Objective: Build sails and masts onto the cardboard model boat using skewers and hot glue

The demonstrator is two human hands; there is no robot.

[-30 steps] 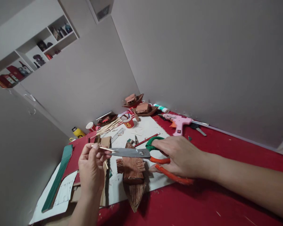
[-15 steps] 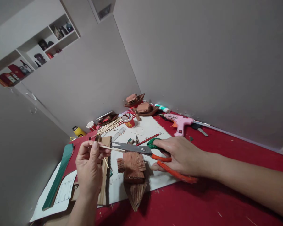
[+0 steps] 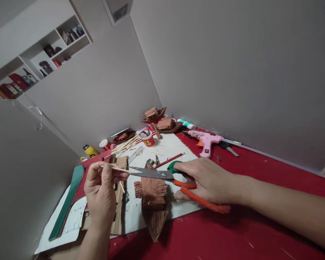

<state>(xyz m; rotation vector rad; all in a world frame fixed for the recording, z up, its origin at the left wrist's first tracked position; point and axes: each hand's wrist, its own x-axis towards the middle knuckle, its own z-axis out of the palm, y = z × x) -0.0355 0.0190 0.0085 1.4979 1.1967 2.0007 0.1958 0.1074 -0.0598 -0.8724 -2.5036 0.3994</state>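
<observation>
Between the thumb and fingertips of my left hand [image 3: 100,189] is a thin wooden stick [image 3: 121,169], pointing right. My right hand [image 3: 208,177] grips a pair of scissors [image 3: 154,173] by its green and orange handles. Its grey blades point left, slightly parted at the tips, and meet the stick's right end; whether they touch it I cannot tell. Directly below the blades, a brown model boat [image 3: 154,198] with a ribbed cabin roof rests on a white sheet [image 3: 178,206], its pointed end towards me.
Corrugated cardboard [image 3: 119,213] and a green strip [image 3: 67,202] lie to the left. Farther back are a paper cup [image 3: 148,140], loose sticks [image 3: 126,145], a red pencil [image 3: 170,160] and more model boats [image 3: 166,124]. A pink glue gun [image 3: 206,142] lies right on the red tabletop [image 3: 233,234].
My left hand and the stick have shifted slightly left. The scissors have moved slightly left too, and less of the stick shows beyond the blades.
</observation>
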